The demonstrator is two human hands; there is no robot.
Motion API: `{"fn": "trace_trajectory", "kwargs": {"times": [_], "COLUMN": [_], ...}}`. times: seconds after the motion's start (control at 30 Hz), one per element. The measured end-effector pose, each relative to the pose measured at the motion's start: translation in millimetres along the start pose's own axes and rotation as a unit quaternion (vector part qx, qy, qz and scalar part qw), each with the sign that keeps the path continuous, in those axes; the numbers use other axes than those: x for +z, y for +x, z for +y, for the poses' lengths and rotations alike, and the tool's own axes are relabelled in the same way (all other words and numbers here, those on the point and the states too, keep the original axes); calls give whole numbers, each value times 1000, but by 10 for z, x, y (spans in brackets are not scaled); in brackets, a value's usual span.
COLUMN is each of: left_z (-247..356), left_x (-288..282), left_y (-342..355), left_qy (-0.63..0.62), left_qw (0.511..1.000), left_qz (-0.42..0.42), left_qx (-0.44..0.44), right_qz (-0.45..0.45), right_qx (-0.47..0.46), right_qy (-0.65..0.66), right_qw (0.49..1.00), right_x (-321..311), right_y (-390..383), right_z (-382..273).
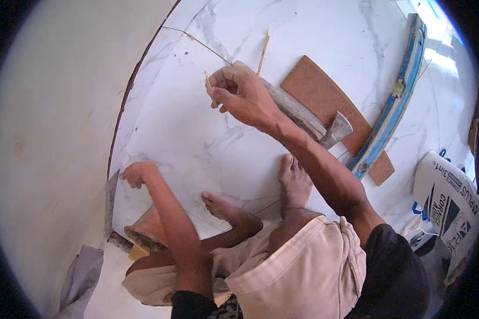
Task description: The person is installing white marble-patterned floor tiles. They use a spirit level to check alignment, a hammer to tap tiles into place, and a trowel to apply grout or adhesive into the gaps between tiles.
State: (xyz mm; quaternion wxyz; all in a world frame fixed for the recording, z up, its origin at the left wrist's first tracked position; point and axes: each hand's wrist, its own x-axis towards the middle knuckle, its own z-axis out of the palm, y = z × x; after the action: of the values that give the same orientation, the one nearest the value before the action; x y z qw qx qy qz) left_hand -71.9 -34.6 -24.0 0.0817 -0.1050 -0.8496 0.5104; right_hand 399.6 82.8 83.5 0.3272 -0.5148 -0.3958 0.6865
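Note:
My right hand is raised over the marble-look floor, thumb and fingers pinched on a thin pale wood splinter. Under that wrist lies a hatchet with a thick weathered wooden handle and a flared metal head. A second, longer wood sliver rests beyond it. My left hand is close to the foot of the wall, its fingers curled down; whatever they hold, if anything, is hidden. Just below that hand, a flat grey blade with a dark handle leans along the wall.
A brown tile lies beside the hatchet, with a blue spirit level across its right end. To the right stands a white printed bag. A brown rounded object and grey cloth are at lower left. A dark gap follows the wall.

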Motion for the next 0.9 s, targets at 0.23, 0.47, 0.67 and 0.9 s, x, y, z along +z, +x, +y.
{"fn": "trace_trajectory", "kwargs": {"times": [0.23, 0.47, 0.67, 0.9], "left_z": [-171, -332, -214, -107], "left_x": [-1767, -2027, -1914, -1671], "left_y": [-2751, -3110, -3158, -3311], "left_qy": [-846, -785, -740, -748], "left_qw": [435, 386, 444, 440], "left_qz": [-71, -264, -223, -195], "left_qx": [300, 407, 453, 458], "right_qz": [44, 63, 100, 202], "right_qx": [0, -23, -130, -128], "right_qy": [107, -61, -222, -281], "right_qw": [993, 996, 961, 930], "right_x": [78, 53, -130, -381], "right_y": [-73, -208, -447, -790], "right_z": [298, 246, 526, 509]}}
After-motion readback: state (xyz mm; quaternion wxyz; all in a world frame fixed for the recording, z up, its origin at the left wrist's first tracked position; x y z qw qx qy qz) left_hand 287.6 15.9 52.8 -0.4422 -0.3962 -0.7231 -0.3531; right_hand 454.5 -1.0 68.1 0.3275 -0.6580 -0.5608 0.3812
